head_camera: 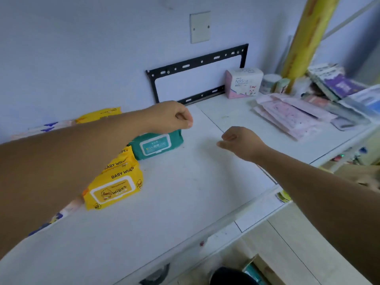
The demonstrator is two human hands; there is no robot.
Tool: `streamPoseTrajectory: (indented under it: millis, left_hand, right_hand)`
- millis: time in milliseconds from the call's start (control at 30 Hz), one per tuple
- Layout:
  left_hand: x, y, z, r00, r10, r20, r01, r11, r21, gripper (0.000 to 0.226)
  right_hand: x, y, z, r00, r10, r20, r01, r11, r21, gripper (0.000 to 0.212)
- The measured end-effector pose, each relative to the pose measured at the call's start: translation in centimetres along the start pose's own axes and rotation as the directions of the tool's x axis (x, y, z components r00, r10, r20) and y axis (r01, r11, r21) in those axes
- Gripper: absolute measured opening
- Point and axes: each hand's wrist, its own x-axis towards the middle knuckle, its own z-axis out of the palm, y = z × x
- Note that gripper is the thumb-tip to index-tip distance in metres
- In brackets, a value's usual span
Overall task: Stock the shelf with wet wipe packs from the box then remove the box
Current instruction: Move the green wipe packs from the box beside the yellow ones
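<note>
A teal wet wipe pack (157, 145) lies flat on the white shelf (185, 192). My left hand (171, 117) hovers just above its far edge, fingers curled, holding nothing. My right hand (239, 141) hangs over bare shelf to the pack's right, fingers loosely curled and empty. Two yellow baby wipes packs (114, 187) lie in a row in front of the teal one, partly under my left forearm. More yellow and pale packs (98, 115) sit against the wall behind my arm. The cardboard box (259, 270) shows at the bottom edge, with something teal inside it.
A black metal bracket (197, 62) is fixed to the wall. On the right of the shelf stand a pink N95 mask box (243, 82), small jars, a pile of pink and purple packets (292, 116) and a yellow roll (304, 38).
</note>
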Motion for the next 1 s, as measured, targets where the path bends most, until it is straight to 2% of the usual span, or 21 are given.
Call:
streamPoseTrajectory:
  millis: [167, 367, 533, 667, 833, 1000]
  left_hand:
    - [1.4, 6.7, 2.6, 0.991, 0.117, 0.063, -0.121, 0.991, 0.062, 0.020]
    - [2.8, 14.9, 6.8, 0.961, 0.207, 0.181, -0.227, 0.969, 0.097, 0.019]
    - [5.0, 23.3, 13.1, 0.913, 0.292, 0.284, -0.334, 0.936, 0.109, 0.015]
    - [5.1, 29.8, 20.1, 0.857, 0.360, 0.368, -0.413, 0.908, 0.073, 0.016]
    - [3.7, 32.3, 29.3, 0.780, 0.318, 0.539, -0.434, 0.895, 0.101, 0.015]
    - [2.2, 31.5, 37.0, 0.695, 0.227, 0.682, -0.430, 0.892, 0.141, 0.028]
  right_hand:
    - [-5.4, 3.7, -5.3, 0.996, 0.065, -0.061, -0.071, 0.992, -0.104, 0.034]
    - [-11.9, 9.4, -10.4, 0.977, 0.173, -0.128, -0.188, 0.975, -0.118, 0.033]
    - [-19.2, 15.9, -14.2, 0.947, 0.288, -0.143, -0.308, 0.939, -0.150, 0.034]
    - [-25.3, 22.5, -16.8, 0.897, 0.425, -0.121, -0.441, 0.870, -0.218, 0.019]
    - [-30.1, 29.4, -16.6, 0.833, 0.553, -0.028, -0.538, 0.797, -0.276, 0.035]
    - [-32.6, 33.9, -11.9, 0.766, 0.636, 0.093, -0.579, 0.746, -0.329, 0.043]
